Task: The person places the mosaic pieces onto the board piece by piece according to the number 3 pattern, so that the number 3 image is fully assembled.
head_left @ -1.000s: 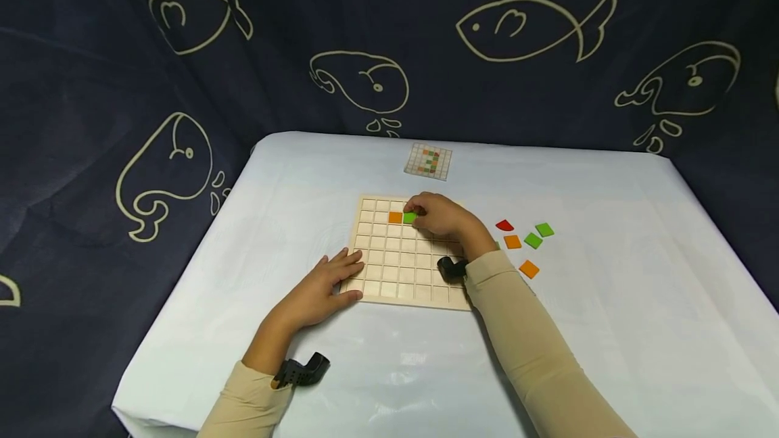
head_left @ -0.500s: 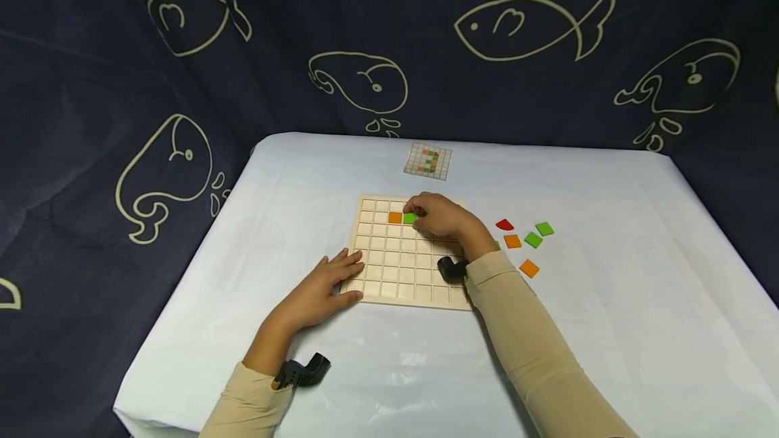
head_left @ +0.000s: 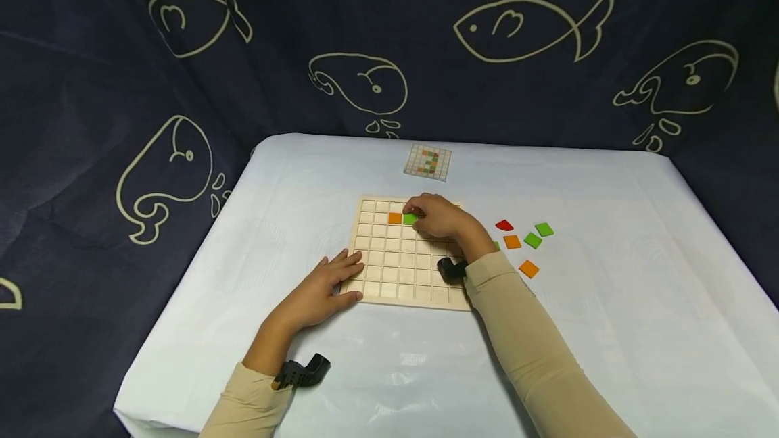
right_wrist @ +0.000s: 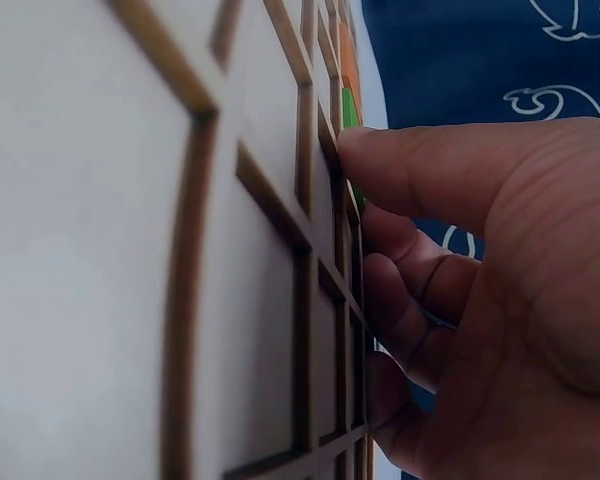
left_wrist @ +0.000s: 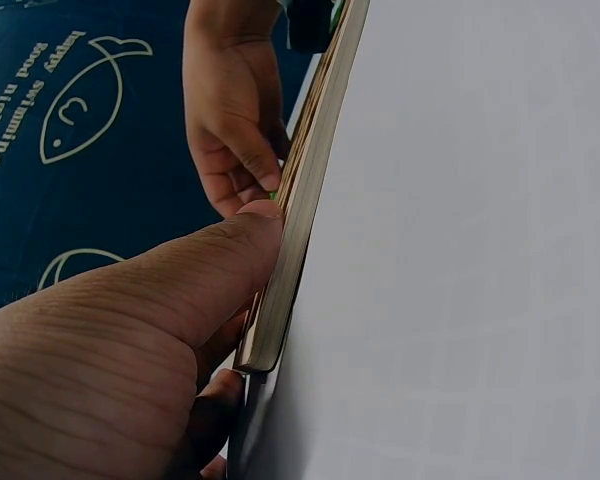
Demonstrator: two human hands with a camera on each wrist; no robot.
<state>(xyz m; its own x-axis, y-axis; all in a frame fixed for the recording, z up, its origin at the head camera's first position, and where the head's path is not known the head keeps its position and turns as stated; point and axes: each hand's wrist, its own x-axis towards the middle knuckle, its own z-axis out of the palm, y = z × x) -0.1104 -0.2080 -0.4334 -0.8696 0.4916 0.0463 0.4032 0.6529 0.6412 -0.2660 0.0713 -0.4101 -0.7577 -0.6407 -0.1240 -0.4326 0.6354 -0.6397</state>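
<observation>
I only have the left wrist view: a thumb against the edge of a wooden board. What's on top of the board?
Observer: In the head view, an orange tile and a green tile sit side by side in the second row of the wooden board.
Operator: Right hand doing what?
Observer: The right hand has its fingers on the green tile.
Operator: Any spare tiles?
Observer: Yes, loose tiles lie on the white tablecloth right of the board: red, orange and green.
Operator: Anything to copy from?
Observer: A small pattern card lies beyond the board.
</observation>
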